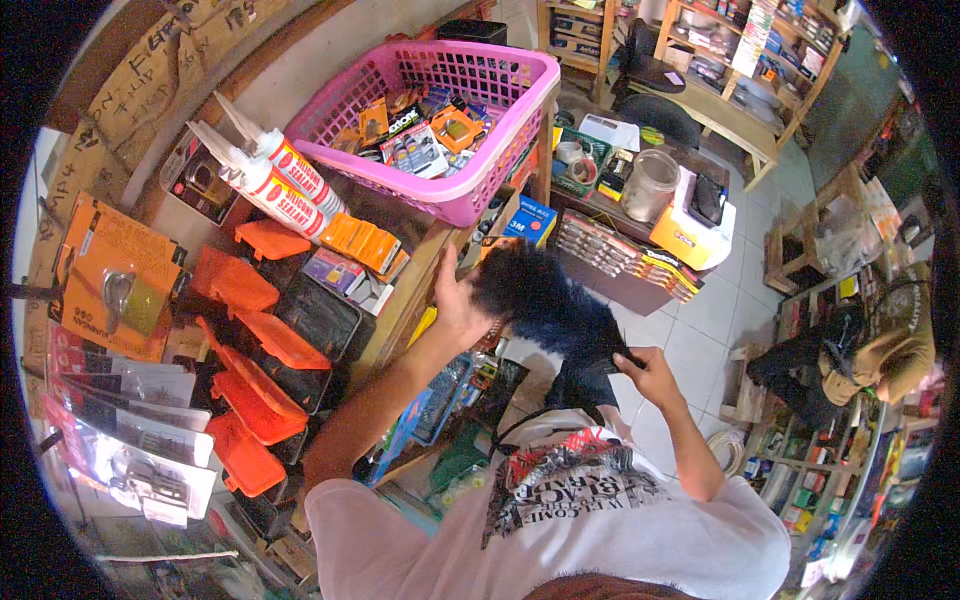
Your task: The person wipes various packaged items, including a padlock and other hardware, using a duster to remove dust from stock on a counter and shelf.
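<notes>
Right hand (648,374) pinches the fluffy black fibrous bundle (562,298) at one end, left hand (463,308), grip hidden, apparently steadying the other.

Got a pink basket (470,195) full of small packaged bits on the table (402,305). Below it, the left hand (465,312) is right up against a dark fluffy thing (560,305), while the right hand (652,376) pinches its other end. Left of the basket: white-and-orange nozzled tubes (290,185). Right of it, a clear jar (650,185).
</notes>
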The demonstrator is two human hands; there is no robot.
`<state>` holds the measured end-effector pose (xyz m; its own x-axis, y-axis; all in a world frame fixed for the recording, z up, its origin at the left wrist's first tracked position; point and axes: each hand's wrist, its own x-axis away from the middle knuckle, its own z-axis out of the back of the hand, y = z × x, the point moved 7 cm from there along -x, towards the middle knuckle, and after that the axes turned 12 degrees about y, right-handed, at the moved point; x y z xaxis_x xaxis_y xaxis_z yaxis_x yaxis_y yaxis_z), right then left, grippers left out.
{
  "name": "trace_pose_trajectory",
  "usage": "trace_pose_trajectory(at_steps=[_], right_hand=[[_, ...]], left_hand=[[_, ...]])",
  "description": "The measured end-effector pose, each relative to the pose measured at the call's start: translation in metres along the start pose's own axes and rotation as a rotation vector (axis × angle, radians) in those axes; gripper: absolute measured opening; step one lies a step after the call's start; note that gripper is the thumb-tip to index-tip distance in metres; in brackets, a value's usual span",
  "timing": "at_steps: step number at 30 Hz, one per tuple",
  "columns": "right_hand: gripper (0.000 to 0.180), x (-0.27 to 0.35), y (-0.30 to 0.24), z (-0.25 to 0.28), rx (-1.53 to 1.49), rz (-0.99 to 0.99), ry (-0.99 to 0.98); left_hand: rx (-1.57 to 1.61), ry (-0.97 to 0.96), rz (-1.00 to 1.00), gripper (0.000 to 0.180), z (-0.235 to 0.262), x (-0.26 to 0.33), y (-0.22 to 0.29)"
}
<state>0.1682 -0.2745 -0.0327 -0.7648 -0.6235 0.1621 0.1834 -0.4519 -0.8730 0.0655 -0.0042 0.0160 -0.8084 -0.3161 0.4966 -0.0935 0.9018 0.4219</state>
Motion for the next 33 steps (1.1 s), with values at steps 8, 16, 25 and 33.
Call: trace_pose_trajectory(at_steps=[8,16,25,33], right_hand=[[0.03,0.002,0.0,0.016,0.142,0.085,0.011],[0.024,0.008,0.005,0.029,0.23,0.076,0.061],[0.025,0.018,-0.01,0.027,0.153,0.118,0.052],[0.034,0.02,0.026,0.004,0.043,0.065,0.015]], left_hand=[[-0.053,-0.109,0.116,0.093,-0.007,0.006,-0.004],[-0.191,-0.099,0.12,0.099,-0.01,0.009,-0.005],[-0.15,-0.185,0.102,0.1,-0.01,0.006,-0.005],[-0.034,-0.225,0.121,0.104,-0.023,0.015,-0.002]])
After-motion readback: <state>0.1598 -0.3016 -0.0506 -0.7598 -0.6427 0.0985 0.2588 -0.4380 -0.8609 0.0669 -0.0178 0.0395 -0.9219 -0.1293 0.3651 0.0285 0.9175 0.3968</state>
